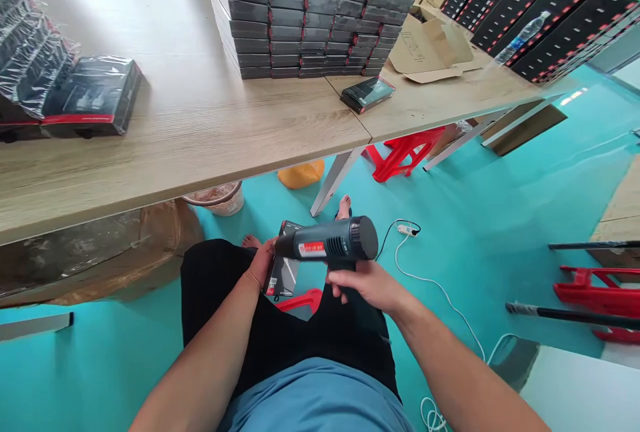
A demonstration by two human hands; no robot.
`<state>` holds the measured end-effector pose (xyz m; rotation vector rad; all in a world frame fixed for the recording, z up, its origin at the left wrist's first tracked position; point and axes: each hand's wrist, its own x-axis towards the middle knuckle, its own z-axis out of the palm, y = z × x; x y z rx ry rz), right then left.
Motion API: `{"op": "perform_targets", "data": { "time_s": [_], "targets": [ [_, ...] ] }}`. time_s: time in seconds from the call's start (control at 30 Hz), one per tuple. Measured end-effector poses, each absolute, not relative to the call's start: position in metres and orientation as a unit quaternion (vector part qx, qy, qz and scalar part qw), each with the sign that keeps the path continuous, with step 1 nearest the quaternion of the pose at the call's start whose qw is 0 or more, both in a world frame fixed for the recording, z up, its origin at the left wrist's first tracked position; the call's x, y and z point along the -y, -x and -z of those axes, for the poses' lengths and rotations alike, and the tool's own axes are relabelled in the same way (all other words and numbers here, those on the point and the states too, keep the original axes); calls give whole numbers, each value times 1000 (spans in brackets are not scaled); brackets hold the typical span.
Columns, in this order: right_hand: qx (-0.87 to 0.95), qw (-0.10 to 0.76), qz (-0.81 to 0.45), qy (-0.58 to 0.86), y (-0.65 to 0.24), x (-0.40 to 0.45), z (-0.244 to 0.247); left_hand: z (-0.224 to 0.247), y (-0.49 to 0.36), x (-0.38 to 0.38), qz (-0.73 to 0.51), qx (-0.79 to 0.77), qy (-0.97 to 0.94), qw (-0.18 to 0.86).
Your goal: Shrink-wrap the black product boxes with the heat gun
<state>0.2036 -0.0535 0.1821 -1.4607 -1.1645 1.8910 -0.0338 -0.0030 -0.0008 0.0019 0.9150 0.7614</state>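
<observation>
My right hand (354,280) is wrapped round the handle of a dark heat gun (327,240), whose nozzle points left. Below and behind the nozzle, a flat black box (284,275) is held upright at its left edge by my left hand (263,260). The nozzle covers part of the box and lies in front of some of my left fingers. Both hands are over my lap, below the table's front edge.
A wooden table (190,145) spans the view, bearing stacked black boxes (320,19), wrapped boxes (90,95) at left, one small box (368,93) and opened cardboard (430,49). Below are a bin (220,199), a red stool (405,154) and a power strip (407,229).
</observation>
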Motion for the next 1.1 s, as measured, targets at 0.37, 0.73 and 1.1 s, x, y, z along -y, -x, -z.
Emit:
{"op": "perform_targets", "data": {
  "time_s": [0.37,0.73,1.1],
  "targets": [
    [435,225,-698,522,-203,37,-196,3,38,4,-346,-428,-5,835],
    [478,101,-708,510,-214,52,-198,-2,39,2,-392,-388,29,834],
    [430,163,-693,555,-233,42,-180,-3,40,6,-380,-396,22,835]
  ]
}}
